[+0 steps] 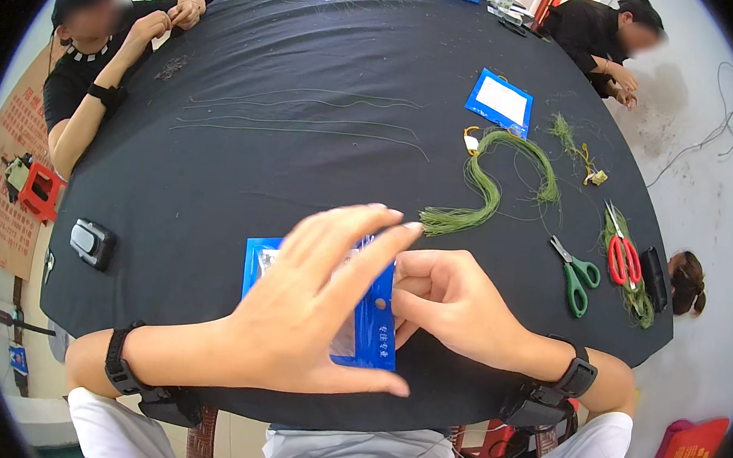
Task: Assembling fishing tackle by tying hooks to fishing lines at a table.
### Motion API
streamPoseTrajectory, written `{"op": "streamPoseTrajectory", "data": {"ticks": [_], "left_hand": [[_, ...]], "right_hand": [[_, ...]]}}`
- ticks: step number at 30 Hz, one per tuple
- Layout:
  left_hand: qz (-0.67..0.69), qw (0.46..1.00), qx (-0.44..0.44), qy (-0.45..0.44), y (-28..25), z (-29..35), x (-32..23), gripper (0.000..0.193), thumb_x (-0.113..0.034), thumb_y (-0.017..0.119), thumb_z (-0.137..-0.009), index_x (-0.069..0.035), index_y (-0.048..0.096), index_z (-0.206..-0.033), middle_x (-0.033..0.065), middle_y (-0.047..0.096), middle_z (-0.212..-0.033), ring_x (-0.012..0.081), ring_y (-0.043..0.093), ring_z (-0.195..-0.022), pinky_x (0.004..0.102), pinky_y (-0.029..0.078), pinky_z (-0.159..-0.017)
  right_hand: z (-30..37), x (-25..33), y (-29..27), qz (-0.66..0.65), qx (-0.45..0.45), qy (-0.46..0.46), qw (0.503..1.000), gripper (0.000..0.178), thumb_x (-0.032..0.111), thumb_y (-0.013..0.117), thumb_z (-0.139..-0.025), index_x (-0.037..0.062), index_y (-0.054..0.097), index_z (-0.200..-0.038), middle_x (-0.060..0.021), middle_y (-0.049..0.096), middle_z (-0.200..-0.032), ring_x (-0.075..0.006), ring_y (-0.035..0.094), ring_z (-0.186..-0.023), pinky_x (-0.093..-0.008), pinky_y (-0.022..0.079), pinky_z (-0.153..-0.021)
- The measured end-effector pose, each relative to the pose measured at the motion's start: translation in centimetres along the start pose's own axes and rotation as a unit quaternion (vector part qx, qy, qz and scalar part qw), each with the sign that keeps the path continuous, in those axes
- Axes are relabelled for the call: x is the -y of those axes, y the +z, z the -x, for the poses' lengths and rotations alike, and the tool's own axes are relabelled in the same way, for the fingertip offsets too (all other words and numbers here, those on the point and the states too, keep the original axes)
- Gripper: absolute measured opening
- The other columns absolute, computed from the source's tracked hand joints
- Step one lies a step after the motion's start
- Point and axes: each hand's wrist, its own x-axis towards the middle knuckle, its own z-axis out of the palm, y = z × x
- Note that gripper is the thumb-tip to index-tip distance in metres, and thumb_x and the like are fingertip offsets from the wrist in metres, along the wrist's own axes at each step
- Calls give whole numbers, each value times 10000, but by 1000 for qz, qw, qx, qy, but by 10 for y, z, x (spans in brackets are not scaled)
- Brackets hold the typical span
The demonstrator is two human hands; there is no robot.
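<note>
A flat blue plastic bag [373, 337] with a clear window lies on the black cloth close in front of me. Over it spreads my left hand [309, 302], fingers and thumb wide apart, hiding most of the bag. My right hand [447, 300] is at the bag's right edge with fingers curled and closed on that edge; its fingertips are partly hidden. Just beyond the hands, a bundle of thin green strands [486, 187] curves across the cloth, with a small white tag [470, 142] at its upper end.
Right of my hands lie green-handled scissors [580, 285] and red-handled scissors [625, 258] on more green strands [638, 306]. Beyond is another blue packet [500, 102]. Several single strands [301, 129] stretch across the black-covered table [214, 191]. A dark grey device [91, 243] stands left. Other people sit around the far side.
</note>
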Motion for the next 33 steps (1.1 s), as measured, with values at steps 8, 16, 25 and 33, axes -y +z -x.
{"op": "streamPoseTrajectory", "data": {"ticks": [8,16,25,33], "left_hand": [[-50,986,30,-156,-3,9,-16,354,-296,782,-641,-70,511,-614,57,502,-528,245,536,-488,356,431,-510],[124,960,127,-214,-6,12,-13,216,-110,703,-690,-45,523,-589,76,560,-525,182,610,-492,276,469,-476],[58,994,-18,-91,11,19,-12,157,-49,636,-674,-49,509,-581,71,516,-482,235,517,-413,341,407,-421],[-9,996,-89,-1,13,15,-13,182,-20,626,-614,-54,455,-564,64,465,-504,213,484,-428,330,394,-421]], "right_hand": [[-4,-12,7,25,37,-8,999,145,15,504,-861,-58,605,-935,-68,646,-739,-81,601,-658,-241,545,-619],[-1,-10,12,29,37,41,998,140,20,526,-857,-57,613,-934,-106,669,-756,-126,651,-680,-255,552,-598],[-2,-14,8,84,35,44,995,270,-23,485,-887,-53,549,-1147,-91,652,-991,-129,628,-866,-262,535,-722],[-3,-11,14,102,21,-78,991,516,-19,546,-780,21,449,-1285,-139,659,-884,-134,638,-747,-314,535,-639]]}}
